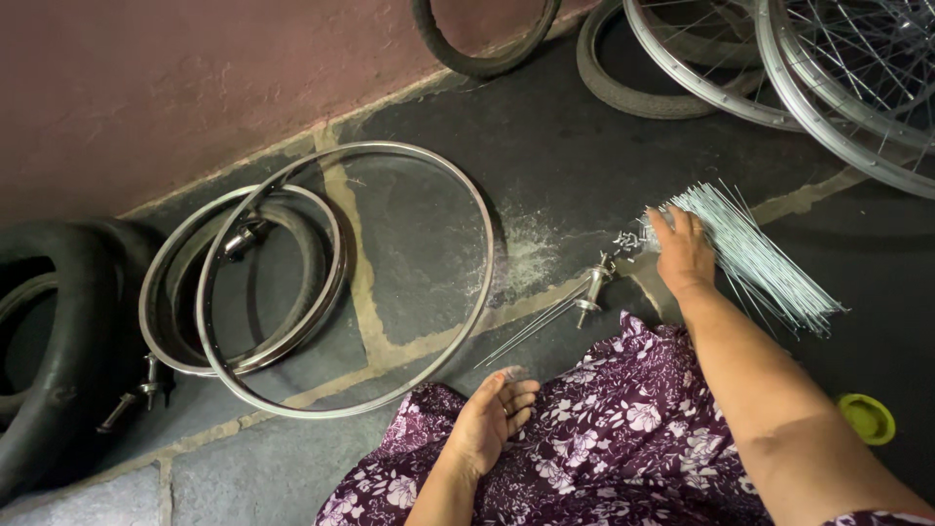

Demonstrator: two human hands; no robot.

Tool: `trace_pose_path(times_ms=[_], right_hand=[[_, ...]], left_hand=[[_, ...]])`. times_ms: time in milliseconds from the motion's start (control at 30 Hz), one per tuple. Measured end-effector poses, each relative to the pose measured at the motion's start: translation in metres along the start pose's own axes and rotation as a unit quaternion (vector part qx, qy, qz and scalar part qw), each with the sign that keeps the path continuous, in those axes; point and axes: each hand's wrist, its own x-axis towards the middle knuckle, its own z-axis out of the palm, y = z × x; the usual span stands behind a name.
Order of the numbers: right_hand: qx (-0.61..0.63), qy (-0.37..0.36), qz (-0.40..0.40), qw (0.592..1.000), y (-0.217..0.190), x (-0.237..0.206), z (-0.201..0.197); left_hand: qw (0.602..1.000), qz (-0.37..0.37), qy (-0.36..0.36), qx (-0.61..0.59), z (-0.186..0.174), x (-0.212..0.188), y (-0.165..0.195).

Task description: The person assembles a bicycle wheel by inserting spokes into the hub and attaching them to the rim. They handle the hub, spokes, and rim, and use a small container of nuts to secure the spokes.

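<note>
I see a dark stone floor (584,156) with rough pale joints, and on it the largest things are black rubber tires (49,331) at the left and two bare shiny metal rims (341,282) lying flat, one thin round hoop partly over the other. Near the right, a bundle of thin silver spokes (769,258) lies fanned on the floor, and my right hand (682,253) rests palm down on its near end with fingers spread, not clearly gripping any. My left hand (492,419) is open and empty, palm up over the purple flowered cloth (604,429), and a small metal hub (591,287) with a few spokes stands just left of the right hand.
</note>
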Motion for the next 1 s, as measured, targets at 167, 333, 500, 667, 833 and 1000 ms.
trace_pose_path(times_ms=[167,333,500,667,833,1000], right_hand=[[0.052,0.022,0.039,0.998,0.002,-0.004,-0.003],[0.196,0.091,0.05,0.975,0.007,-0.002,-0.009],[0.4,0.158,0.086,0.899,0.008,-0.007,-0.027],[0.405,0.179,0.098,0.891,0.01,-0.017,-0.047],[0.529,0.251,0.18,0.79,0.059,-0.032,-0.063],[0.331,0.238,0.329,0.852,0.157,-0.089,-0.081]], left_hand=[[0.999,0.0,0.018,0.029,0.004,-0.002,0.002],[1.0,0.001,0.012,0.015,0.002,-0.001,0.0],[1.0,0.002,0.007,0.005,-0.005,0.002,-0.005],[1.0,0.006,0.0,0.001,-0.013,0.005,-0.012],[1.0,0.003,0.022,-0.02,-0.024,0.008,-0.02],[0.999,0.01,0.028,-0.015,-0.024,0.013,-0.02]])
